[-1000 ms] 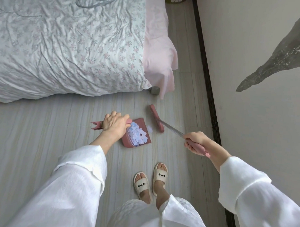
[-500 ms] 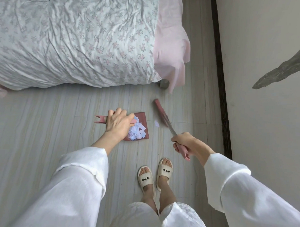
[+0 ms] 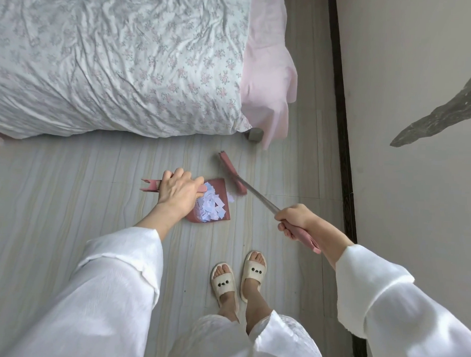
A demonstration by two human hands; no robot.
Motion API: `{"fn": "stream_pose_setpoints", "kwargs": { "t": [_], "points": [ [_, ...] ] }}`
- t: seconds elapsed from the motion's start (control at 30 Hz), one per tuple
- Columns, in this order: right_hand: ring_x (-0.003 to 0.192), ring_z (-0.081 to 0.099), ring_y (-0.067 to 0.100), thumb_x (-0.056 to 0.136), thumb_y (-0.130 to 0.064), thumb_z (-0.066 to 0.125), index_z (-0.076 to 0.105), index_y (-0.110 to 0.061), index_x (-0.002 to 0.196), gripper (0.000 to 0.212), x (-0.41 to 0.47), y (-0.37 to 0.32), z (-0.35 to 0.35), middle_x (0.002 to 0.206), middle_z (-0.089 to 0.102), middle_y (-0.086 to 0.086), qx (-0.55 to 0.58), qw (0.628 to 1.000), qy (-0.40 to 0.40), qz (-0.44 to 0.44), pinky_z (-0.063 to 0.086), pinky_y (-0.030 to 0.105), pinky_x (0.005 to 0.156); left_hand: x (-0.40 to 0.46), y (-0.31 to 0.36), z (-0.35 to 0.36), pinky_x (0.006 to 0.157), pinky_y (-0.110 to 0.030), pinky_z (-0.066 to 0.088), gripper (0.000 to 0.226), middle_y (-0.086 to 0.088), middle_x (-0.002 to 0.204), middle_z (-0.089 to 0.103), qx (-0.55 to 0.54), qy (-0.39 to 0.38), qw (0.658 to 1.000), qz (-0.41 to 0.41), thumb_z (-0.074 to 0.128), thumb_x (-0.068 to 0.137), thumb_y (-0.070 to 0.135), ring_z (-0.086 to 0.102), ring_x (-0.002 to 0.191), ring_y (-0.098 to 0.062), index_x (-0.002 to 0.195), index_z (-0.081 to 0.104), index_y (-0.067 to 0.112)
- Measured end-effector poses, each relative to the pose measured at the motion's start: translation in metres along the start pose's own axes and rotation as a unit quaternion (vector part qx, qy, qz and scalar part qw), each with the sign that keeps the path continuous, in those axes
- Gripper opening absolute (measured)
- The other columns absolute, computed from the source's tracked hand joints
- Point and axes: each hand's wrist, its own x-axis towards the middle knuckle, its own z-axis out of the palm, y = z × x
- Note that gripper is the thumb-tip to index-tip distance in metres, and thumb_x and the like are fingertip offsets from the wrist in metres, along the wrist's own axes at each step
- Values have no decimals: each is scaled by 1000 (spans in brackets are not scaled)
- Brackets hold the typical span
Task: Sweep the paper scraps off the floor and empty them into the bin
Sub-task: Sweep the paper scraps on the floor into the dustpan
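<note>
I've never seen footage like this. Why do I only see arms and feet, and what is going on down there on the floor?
The camera is worn on a person's head and looks down, so you see only their own arms, legs and slippers. No machine is involved. The left hand grips the handle of a pink dustpan resting on the floor; a heap of white paper scraps already lies in it. The right hand holds a small pink broom by its handle, its head down beside the pan's open edge, where one scrap lies. A bed stands behind. No bin is in view.
</note>
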Motion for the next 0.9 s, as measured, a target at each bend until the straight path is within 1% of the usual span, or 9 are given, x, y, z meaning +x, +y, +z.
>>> {"fn": "stream_pose_setpoints", "kwargs": {
  "t": [0.07, 0.13, 0.2, 0.27, 0.43, 0.6, 0.77, 0.83, 0.9],
  "points": [
    [26, 41, 11, 89, -1, 47, 50, -2, 82, 7, 5, 4, 3, 59, 50, 10, 16, 1000, 14, 11, 31, 13, 33, -1, -5, -3, 90, -34, 29, 25, -5, 112, 57, 3, -5, 1000, -10, 43, 97, 39, 44, 113, -24, 111, 53, 21],
    [29, 41, 11, 90, -3, 48, 48, -2, 89, 2, 8, 8, 4, 60, 50, 9, 68, 997, 16, 28, 32, 14, 34, -3, -6, -5, 91, -34, 30, 27, -6, 113, 57, 0, -12, 1000, -19, 42, 97, 40, 44, 113, -25, 112, 52, 20],
    [26, 41, 9, 92, -6, 46, 45, -6, 88, 5, 9, 10, 2, 62, 47, 8, 132, 990, 5, 52, 32, 11, 32, -5, -5, -7, 92, -33, 30, 28, -6, 114, 57, -1, -23, 1000, -19, 42, 97, 40, 43, 114, -25, 114, 51, 20],
    [24, 41, 7, 94, -9, 43, 43, -8, 85, 9, 7, 7, -1, 63, 46, 6, 148, 987, -10, 65, 32, 9, 31, -5, -5, -10, 93, -33, 30, 27, -6, 116, 56, 4, -38, 999, -7, 43, 97, 40, 42, 116, -24, 116, 50, 21],
    [24, 43, 7, 95, -9, 41, 43, -6, 81, 14, -2, -11, -11, 62, 47, 8, 54, 995, -18, 83, 35, 10, 32, -9, -17, -18, 97, -32, 28, 32, -5, 120, 55, 33, -73, 997, 19, 43, 96, 43, 41, 120, -23, 120, 48, 22],
    [24, 45, 9, 93, -7, 41, 43, -5, 79, 14, -19, -17, -8, 62, 48, 8, -46, 995, -5, 93, 36, 11, 31, -12, -13, -30, 97, -32, 28, 33, -6, 118, 55, 37, -78, 996, 34, 42, 97, 43, 41, 120, -23, 122, 48, 23],
    [42, 45, 13, 92, -1, 41, 44, -5, 82, 12, -30, -19, -4, 63, 44, 10, -85, 993, 15, 84, 34, 11, 31, -16, -19, -33, 96, -32, 28, 29, -4, 118, 55, 57, -91, 993, 41, 42, 97, 41, 40, 119, -21, 119, 50, 24],
    [46, 42, 13, 92, 0, 40, 44, -5, 81, 13, -32, -20, -2, 63, 42, 9, -109, 990, 14, 83, 33, 11, 31, -18, -16, -26, 96, -32, 28, 29, -4, 120, 54, 54, -99, 993, 35, 40, 98, 41, 39, 119, -21, 120, 50, 25],
    [47, 39, 14, 92, 1, 38, 42, -5, 81, 13, -35, -21, 0, 63, 39, 9, -127, 988, 8, 85, 32, 10, 31, -16, -13, -21, 96, -32, 27, 28, -3, 122, 53, 40, -84, 995, 19, 41, 98, 41, 38, 120, -21, 120, 49, 26]
  ]
}}
